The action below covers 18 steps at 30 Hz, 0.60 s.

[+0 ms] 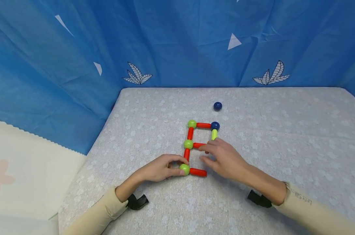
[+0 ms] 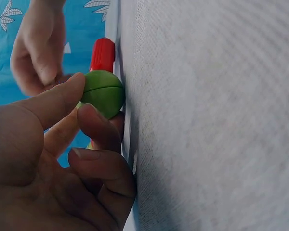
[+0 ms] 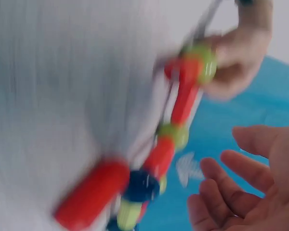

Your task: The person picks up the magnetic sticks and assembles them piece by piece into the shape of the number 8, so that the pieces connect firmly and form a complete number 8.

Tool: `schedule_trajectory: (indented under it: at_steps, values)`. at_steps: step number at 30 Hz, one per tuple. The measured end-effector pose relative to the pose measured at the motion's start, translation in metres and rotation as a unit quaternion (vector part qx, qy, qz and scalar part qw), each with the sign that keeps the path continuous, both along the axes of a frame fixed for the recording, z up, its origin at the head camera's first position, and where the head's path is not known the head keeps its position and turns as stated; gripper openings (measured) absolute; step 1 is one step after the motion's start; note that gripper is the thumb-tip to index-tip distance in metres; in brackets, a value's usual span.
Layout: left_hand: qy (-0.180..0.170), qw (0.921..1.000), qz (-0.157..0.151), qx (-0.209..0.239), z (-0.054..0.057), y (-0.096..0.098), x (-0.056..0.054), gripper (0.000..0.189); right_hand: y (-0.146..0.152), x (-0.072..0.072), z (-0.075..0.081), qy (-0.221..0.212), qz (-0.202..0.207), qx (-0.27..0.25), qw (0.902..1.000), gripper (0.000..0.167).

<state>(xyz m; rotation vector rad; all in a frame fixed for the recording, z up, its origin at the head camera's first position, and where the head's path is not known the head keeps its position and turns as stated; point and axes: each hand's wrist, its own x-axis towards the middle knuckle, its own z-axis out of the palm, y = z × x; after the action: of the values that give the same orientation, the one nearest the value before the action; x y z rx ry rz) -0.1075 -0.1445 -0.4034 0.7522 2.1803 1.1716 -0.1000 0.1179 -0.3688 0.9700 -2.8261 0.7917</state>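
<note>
On the table lies a flat ladder-like frame of red rods and balls. My left hand [image 1: 161,167] pinches its nearest green ball [image 1: 184,169], from which a red rod [image 1: 198,172] points right. In the left wrist view, thumb and fingers touch that green ball [image 2: 103,94]. My right hand [image 1: 225,160] is over the frame's right side, hiding part of it. The right wrist view shows the right hand [image 3: 250,187] with loose fingers, holding nothing. A dark blue ball [image 3: 142,185] joins a red rod [image 3: 94,192] and a light green rod [image 3: 129,214] there; that view is blurred.
A loose dark blue ball [image 1: 217,106] lies beyond the frame. Another dark blue ball [image 1: 215,126] forms the frame's far right corner, a green ball [image 1: 192,124] its far left one. A blue curtain [image 1: 180,42] hangs behind the patterned tablecloth [image 1: 283,130].
</note>
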Motion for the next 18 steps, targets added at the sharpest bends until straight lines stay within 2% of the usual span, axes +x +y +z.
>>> schedule_trajectory:
  at_steps: [3,7,13,18]
  values:
    - [0.002,1.0000,0.000,0.001,-0.001,0.000,0.000,0.029,0.011,-0.024,0.009,0.002,-0.042,-0.009,0.9991,0.024]
    - [0.003,1.0000,-0.001,0.001,-0.001,0.000,0.000,0.029,0.030,-0.066,0.012,-0.018,-0.106,-0.034,0.9936,0.028]
    - [0.006,1.0000,-0.005,-0.004,-0.002,-0.001,-0.001,0.031,0.052,-0.121,0.001,-0.043,-0.183,-0.041,0.9814,0.037]
    - [0.005,1.0000,-0.002,-0.005,0.000,-0.001,-0.001,0.030,0.057,-0.150,-0.009,-0.074,-0.209,-0.026,0.9748,0.043]
